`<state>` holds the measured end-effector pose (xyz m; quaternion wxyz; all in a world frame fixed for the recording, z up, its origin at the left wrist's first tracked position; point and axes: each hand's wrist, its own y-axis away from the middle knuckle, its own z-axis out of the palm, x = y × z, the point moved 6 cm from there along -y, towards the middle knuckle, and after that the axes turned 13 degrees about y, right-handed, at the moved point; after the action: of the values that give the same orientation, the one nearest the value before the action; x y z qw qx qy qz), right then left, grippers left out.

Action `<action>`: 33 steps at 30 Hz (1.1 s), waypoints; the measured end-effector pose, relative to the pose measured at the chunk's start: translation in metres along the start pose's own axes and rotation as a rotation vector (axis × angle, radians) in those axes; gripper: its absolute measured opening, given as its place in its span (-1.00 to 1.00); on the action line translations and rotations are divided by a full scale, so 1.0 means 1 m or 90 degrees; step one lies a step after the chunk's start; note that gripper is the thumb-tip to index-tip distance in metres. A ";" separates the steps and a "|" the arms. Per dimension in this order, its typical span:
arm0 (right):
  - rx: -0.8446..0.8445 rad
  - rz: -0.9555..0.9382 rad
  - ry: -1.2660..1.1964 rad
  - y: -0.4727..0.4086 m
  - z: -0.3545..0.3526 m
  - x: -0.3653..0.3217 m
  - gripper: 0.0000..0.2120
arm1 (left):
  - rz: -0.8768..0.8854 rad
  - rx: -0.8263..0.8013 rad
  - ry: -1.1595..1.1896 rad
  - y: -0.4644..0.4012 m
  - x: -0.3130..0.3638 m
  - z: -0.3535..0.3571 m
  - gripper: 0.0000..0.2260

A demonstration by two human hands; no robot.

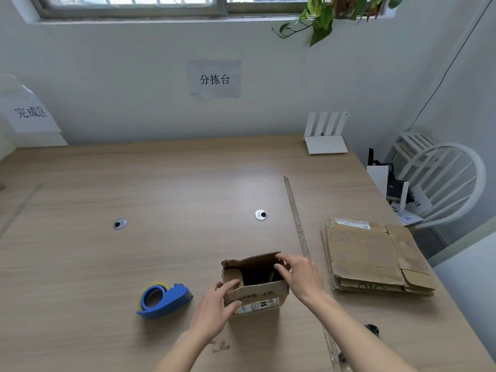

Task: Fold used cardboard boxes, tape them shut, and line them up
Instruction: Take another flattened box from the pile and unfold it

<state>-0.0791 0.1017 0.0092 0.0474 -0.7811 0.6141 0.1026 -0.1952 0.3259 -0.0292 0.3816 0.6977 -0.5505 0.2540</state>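
Note:
A small brown cardboard box [257,294] stands upright near the front of the wooden table [161,183], its top open and its flaps partly raised. My left hand [214,310] grips the box's near left corner, thumb and fingers curled on a flap. My right hand [298,277] holds the far right flap, fingers curled over its edge. A blue tape dispenser [163,300] lies on the table to the left of the box. A stack of flattened cardboard boxes [373,256] lies to the right.
A strip of tape [298,218] runs along the table between the box and the stack. Two round cable grommets [261,215] sit in the tabletop. A white router [326,138] stands at the back right. A white chair [442,181] is beside the table's right edge.

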 end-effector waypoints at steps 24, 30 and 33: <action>-0.217 -0.097 0.012 0.019 0.012 -0.020 -0.23 | 0.110 -0.112 -0.094 0.006 0.018 -0.007 -0.65; -0.188 -0.142 0.069 0.025 0.015 -0.015 -0.25 | 0.080 -0.079 -0.055 -0.003 0.014 -0.010 -0.56; -0.174 -0.138 0.078 0.025 0.019 -0.015 -0.31 | 0.050 -0.015 -0.067 -0.006 0.013 -0.012 -0.52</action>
<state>-0.1085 0.1133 -0.0049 -0.0861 -0.8467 0.5083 0.1317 -0.1851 0.3290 -0.0141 0.3498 0.6832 -0.6001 0.2252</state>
